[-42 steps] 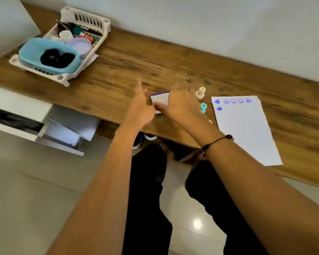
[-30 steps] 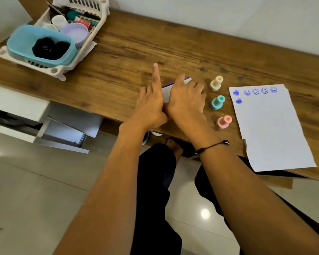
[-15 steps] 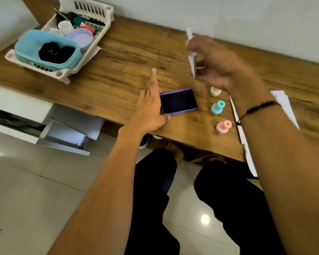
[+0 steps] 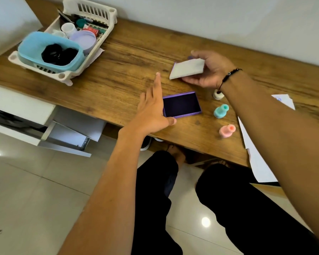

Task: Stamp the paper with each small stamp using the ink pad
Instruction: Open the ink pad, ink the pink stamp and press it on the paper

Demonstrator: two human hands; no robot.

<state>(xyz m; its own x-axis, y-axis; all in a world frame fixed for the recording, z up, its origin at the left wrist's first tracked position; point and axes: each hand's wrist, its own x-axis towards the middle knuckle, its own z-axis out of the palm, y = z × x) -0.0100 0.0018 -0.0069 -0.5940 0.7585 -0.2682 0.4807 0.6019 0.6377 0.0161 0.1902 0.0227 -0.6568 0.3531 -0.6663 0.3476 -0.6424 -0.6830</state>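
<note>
The purple ink pad (image 4: 181, 107) lies uncovered near the front edge of the wooden desk (image 4: 129, 57), its dark pad showing. My left hand (image 4: 152, 111) rests against its left side, thumb on the near corner and index finger stretched out. My right hand (image 4: 209, 70) holds the pad's white lid (image 4: 187, 68) low over the desk, behind the pad. Three small stamps stand to the pad's right: a cream one (image 4: 218, 95) partly behind my wrist, a teal one (image 4: 221, 111) and a pink one (image 4: 226, 131). The white paper (image 4: 256, 159) with blue prints is mostly hidden by my right forearm.
A white plastic rack (image 4: 92, 26) at the desk's back left holds a blue tub (image 4: 33, 52), jars and small items. An open white drawer (image 4: 66, 137) juts out below the desk on the left. A white wall runs behind the desk.
Both hands were on the closed ink pad. My right hand lifted the lid off, raised it, then brought it down behind the pad. My left hand stayed at the pad.
</note>
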